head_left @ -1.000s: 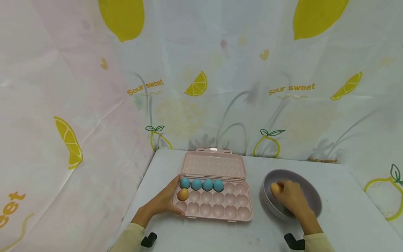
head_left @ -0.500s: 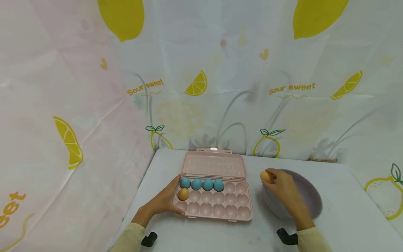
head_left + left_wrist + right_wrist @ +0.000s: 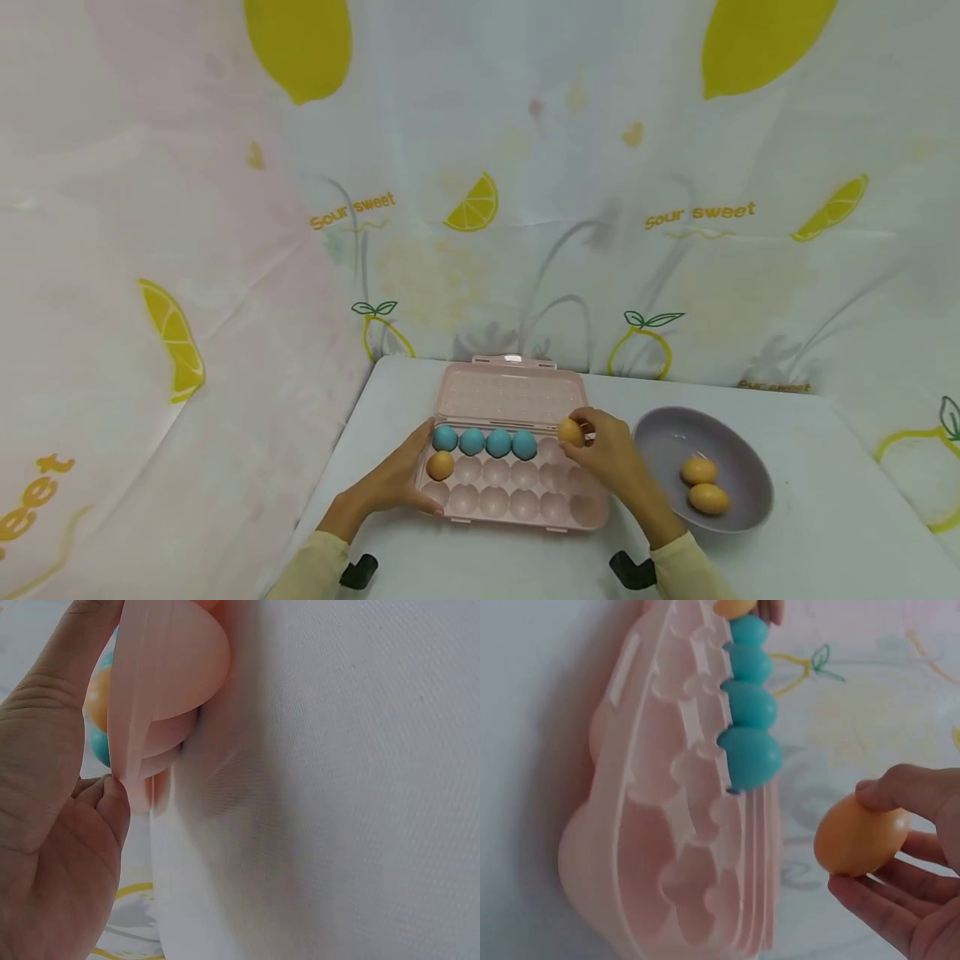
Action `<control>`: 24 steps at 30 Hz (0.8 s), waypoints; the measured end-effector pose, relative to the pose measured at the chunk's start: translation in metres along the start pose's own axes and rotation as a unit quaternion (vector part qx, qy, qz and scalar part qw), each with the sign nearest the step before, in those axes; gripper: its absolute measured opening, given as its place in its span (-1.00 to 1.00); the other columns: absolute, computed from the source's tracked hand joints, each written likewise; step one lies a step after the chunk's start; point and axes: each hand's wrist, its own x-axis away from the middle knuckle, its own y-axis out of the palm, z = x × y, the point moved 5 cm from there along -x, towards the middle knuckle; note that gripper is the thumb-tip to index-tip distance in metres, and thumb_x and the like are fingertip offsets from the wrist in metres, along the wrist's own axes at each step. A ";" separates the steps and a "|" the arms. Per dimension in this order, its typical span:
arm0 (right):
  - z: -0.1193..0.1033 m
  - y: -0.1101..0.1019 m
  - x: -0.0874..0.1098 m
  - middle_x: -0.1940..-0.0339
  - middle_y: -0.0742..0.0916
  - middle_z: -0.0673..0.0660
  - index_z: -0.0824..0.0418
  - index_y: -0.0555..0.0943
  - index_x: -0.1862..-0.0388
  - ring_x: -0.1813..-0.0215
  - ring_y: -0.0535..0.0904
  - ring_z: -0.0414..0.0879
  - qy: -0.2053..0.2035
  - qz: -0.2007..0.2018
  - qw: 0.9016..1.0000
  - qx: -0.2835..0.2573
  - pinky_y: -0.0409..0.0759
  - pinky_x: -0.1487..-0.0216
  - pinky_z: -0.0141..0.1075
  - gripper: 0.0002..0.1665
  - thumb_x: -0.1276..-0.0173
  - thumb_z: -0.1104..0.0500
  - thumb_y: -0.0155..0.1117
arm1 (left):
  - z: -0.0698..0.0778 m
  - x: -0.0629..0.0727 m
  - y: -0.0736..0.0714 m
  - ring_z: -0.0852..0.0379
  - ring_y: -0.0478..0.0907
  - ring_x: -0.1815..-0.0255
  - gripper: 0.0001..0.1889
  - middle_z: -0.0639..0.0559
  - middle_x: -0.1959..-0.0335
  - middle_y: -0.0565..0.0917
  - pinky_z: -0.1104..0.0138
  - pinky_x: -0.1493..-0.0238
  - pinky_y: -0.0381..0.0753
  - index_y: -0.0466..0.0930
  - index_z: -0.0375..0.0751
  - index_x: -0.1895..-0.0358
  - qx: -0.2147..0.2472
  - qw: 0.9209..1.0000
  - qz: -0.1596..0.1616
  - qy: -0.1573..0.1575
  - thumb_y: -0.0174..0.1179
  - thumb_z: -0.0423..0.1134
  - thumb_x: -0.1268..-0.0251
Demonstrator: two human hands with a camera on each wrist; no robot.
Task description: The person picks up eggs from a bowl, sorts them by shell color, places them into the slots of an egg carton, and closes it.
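A pink plastic egg carton (image 3: 495,502) lies with its lid folded back. Several blue eggs (image 3: 498,442) fill part of its back row, and one orange-brown egg (image 3: 440,466) sits in the left cup of the middle row. At the carton's left end, my left hand (image 3: 390,479) grips it, thumb near the front corner and fingers towards the back. My right hand (image 3: 611,454) pinches another orange-brown egg (image 3: 861,834) between thumb and fingers. In the head view this egg is over the right part of the back row; the right wrist view shows it apart from the cups.
Right of the carton stands a grey-purple bowl (image 3: 667,429) holding two orange-brown eggs (image 3: 705,485). All of this is on a white table (image 3: 525,567), with a lemon-printed sheet (image 3: 555,275) hanging behind it. Dark camera mounts (image 3: 632,572) sit by the wrists.
My right hand has lifted the orange-brown egg out of the bowl and carried it left to the carton's back row. The left hand keeps its hold on the carton.
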 end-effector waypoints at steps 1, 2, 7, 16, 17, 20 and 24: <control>-0.002 0.005 0.000 0.24 0.70 0.08 0.22 0.64 0.16 0.22 0.68 -0.07 -0.001 -0.006 1.000 -0.012 0.69 0.26 -0.31 -0.58 0.02 0.29 0.58 | 0.000 0.000 0.001 -0.01 -0.14 -0.56 0.53 -0.16 -0.58 -0.12 0.04 -0.46 -0.01 -0.29 -0.32 -0.56 -0.001 1.000 0.000 0.001 0.61 0.24 0.44; -0.005 0.009 0.000 0.23 0.70 0.07 0.22 0.64 0.16 0.21 0.67 -0.07 -0.003 -0.014 1.000 -0.024 0.69 0.25 -0.31 -0.59 0.02 0.30 0.58 | 0.001 -0.001 0.001 -0.01 -0.14 -0.56 0.53 -0.15 -0.58 -0.12 0.04 -0.46 -0.01 -0.29 -0.31 -0.56 -0.003 1.000 0.000 0.002 0.61 0.24 0.44; -0.019 0.033 -0.002 0.20 0.69 0.06 0.23 0.62 0.12 0.17 0.66 -0.07 -0.021 -0.059 0.996 -0.070 0.70 0.19 -0.25 -0.59 -0.03 0.31 0.56 | -0.001 0.000 0.000 -0.02 -0.14 -0.56 0.53 -0.14 -0.58 -0.11 0.05 -0.46 0.00 -0.28 -0.29 -0.56 -0.007 1.000 0.004 -0.005 0.61 0.23 0.44; -0.050 0.064 -0.004 0.18 0.69 0.11 0.33 0.66 0.00 0.17 0.60 -0.09 -0.106 -0.088 0.989 -0.046 0.70 0.18 -0.26 -0.52 -0.07 0.29 0.55 | -0.001 -0.001 0.001 -0.01 -0.13 -0.56 0.53 -0.15 -0.58 -0.11 0.05 -0.45 0.02 -0.27 -0.29 -0.56 -0.002 1.000 0.004 -0.005 0.60 0.26 0.45; -0.053 0.067 -0.005 0.18 0.69 0.10 0.33 0.67 0.02 0.17 0.61 -0.09 -0.117 -0.087 0.988 -0.046 0.70 0.19 -0.25 -0.54 -0.06 0.29 0.56 | -0.001 -0.001 0.001 -0.02 -0.12 -0.56 0.53 -0.16 -0.58 -0.10 0.04 -0.45 0.02 -0.26 -0.30 -0.56 -0.002 1.000 0.006 -0.002 0.60 0.26 0.45; -0.058 0.073 -0.007 0.19 0.70 0.10 0.34 0.67 0.05 0.18 0.61 -0.09 -0.130 -0.082 0.987 -0.050 0.70 0.20 -0.21 -0.55 -0.05 0.28 0.57 | -0.001 -0.002 0.001 -0.04 -0.11 -0.56 0.52 -0.15 -0.58 -0.09 0.03 -0.44 0.04 -0.25 -0.30 -0.56 -0.002 1.000 0.008 0.002 0.60 0.25 0.44; -0.063 0.084 -0.009 0.18 0.72 0.13 0.37 0.66 0.07 0.19 0.63 -0.08 -0.130 -0.084 0.986 -0.064 0.70 0.20 -0.21 -0.57 -0.05 0.29 0.56 | -0.001 -0.003 0.002 -0.06 -0.10 -0.56 0.51 -0.15 -0.58 -0.09 0.02 -0.44 0.05 -0.26 -0.29 -0.56 -0.002 1.000 0.005 0.004 0.59 0.25 0.42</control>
